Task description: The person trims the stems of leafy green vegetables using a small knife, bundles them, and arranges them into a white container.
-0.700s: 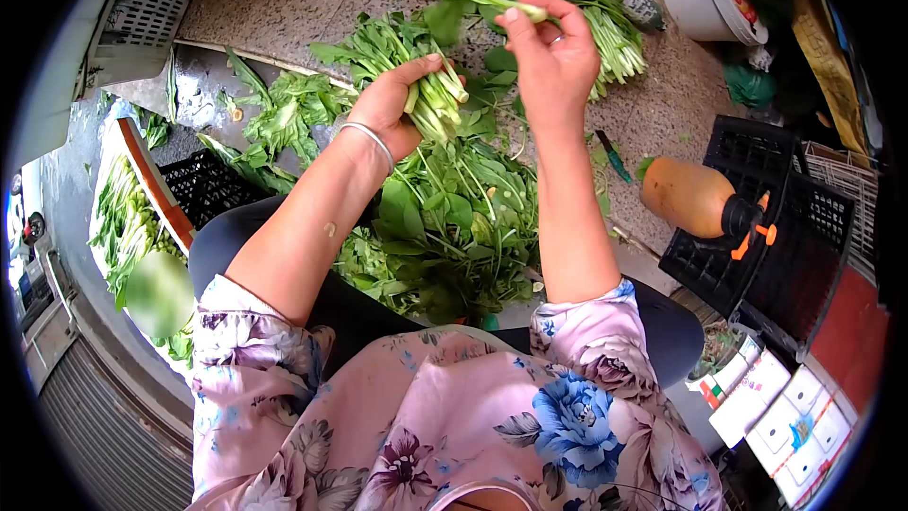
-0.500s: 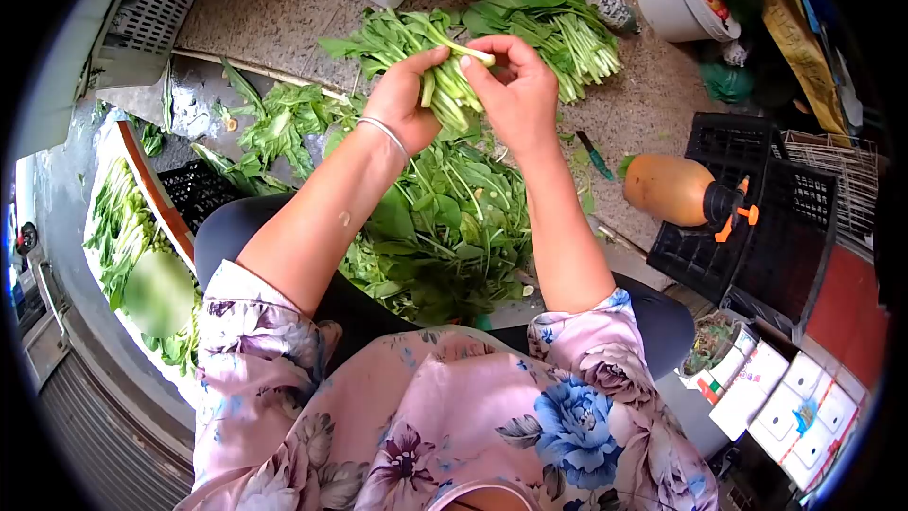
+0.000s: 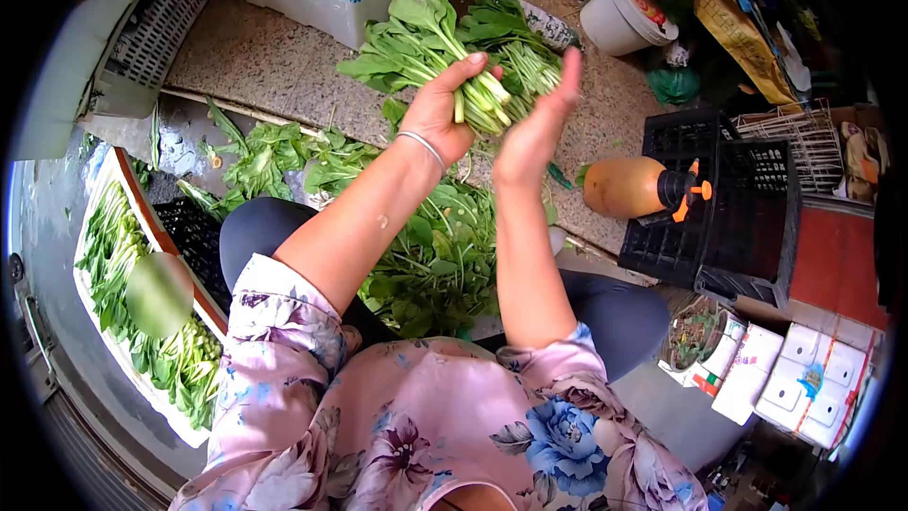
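Note:
A bunch of leafy greens (image 3: 426,43) is held in my left hand (image 3: 443,114), fingers wrapped around the pale stems, leaves pointing up and left. Beside the stem ends my right hand (image 3: 536,132) is raised with its fingers stretched out and holds nothing. Another pile of greens (image 3: 525,61) lies on the stone slab just behind, partly hidden by the hands. Below my forearms, between the knees, sits a heap of loose greens (image 3: 435,255).
A white foam box (image 3: 355,0) with greens stands at the back; another foam box (image 3: 147,383) of greens is at left. An orange spray bottle (image 3: 619,187) rests by black crates (image 3: 757,218) at right. A white bucket (image 3: 615,19) stands behind, and scattered leaves (image 3: 270,161) lie at left.
My right hand has left the stems, opening and moving right and down. My left hand now grips the bunch alone. The view has shifted, showing more of the foam box.

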### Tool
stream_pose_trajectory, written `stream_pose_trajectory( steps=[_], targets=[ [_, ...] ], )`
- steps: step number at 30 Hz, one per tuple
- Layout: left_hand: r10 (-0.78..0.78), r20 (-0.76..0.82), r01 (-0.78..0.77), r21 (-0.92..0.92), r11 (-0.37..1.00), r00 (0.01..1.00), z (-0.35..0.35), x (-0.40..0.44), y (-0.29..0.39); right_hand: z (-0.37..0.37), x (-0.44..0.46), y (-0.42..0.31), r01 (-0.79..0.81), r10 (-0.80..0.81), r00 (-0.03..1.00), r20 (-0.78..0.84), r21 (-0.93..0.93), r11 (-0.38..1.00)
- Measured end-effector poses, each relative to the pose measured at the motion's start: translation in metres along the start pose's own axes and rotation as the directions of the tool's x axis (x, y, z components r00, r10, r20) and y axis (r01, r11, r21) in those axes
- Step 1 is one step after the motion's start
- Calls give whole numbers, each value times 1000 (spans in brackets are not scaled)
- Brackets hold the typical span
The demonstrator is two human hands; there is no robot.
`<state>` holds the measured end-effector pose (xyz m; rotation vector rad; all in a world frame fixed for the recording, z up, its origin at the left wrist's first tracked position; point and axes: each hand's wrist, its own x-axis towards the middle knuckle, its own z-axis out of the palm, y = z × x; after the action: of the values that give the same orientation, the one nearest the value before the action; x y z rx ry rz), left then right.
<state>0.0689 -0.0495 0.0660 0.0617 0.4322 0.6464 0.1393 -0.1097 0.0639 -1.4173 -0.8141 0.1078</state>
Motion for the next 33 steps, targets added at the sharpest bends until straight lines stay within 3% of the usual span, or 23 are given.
stream_pose_trajectory(
  steps=[2, 4, 5, 7, 8, 11, 12, 14, 16, 20, 21, 24, 25, 29, 33],
  targets=[
    [-59, 31, 61, -62, 996, 998, -7, 8, -14, 17, 4, -14, -132, 135, 991, 20, -92, 987],
    [-34, -36, 31, -69, 997, 999, -1, 7, -12, 13, 9, -5, -296, 304, 952, 37, 366, 882],
    [-64, -31, 61, -82, 995, 997, 2, 4, -11, 6, 10, -13, -261, 270, 963, 21, 338, 904],
    [-97, -56, 93, -75, 993, 994, 1, -5, -11, -9, -1, -16, -353, 418, 902, -109, 370, 859],
    [-73, -31, 70, -81, 994, 997, 6, -3, -10, -12, 1, -12, -341, 415, 900, -136, 375, 862],
    [-21, 80, 32, -140, 990, 997, 5, 6, -28, -1, 4, -6, -377, 448, 891, -72, 431, 820],
    [20, 83, -9, -125, 992, 996, 11, 6, -31, 2, 8, -11, -367, 387, 922, -24, 272, 890],
    [33, 67, -20, -187, 982, 997, 17, 7, -26, 4, 13, -18, -377, 412, 911, -30, 349, 858],
    [-26, 74, 37, -157, 987, 997, 18, 3, -21, 5, 8, -41, -355, 378, 925, -18, 305, 884],
    [108, -11, -109, -111, 988, 994, 13, 9, -19, 8, -10, -52, -201, 207, 978, -20, 162, 966],
    [116, -24, -118, -148, 982, 993, 10, 12, -21, 6, -10, -34, -137, 136, 990, -38, -7, 991],
    [190, -50, -193, -59, 979, 980, 27, -13, -15, 19, -10, -37, -89, 97, 994, 57, -129, 988],
    [204, 10, -202, -82, 976, 979, 24, -9, -15, 20, -7, -39, -102, 108, 992, 59, -96, 990],
    [122, 77, -103, -215, 971, 990, 27, -13, -10, 25, 9, -52, 60, -54, 998, 27, -346, 936],
    [89, -48, -95, -128, 987, 995, 32, -21, -8, 15, 23, -36, -11, 22, 1000, 22, -407, 913]
  ],
)
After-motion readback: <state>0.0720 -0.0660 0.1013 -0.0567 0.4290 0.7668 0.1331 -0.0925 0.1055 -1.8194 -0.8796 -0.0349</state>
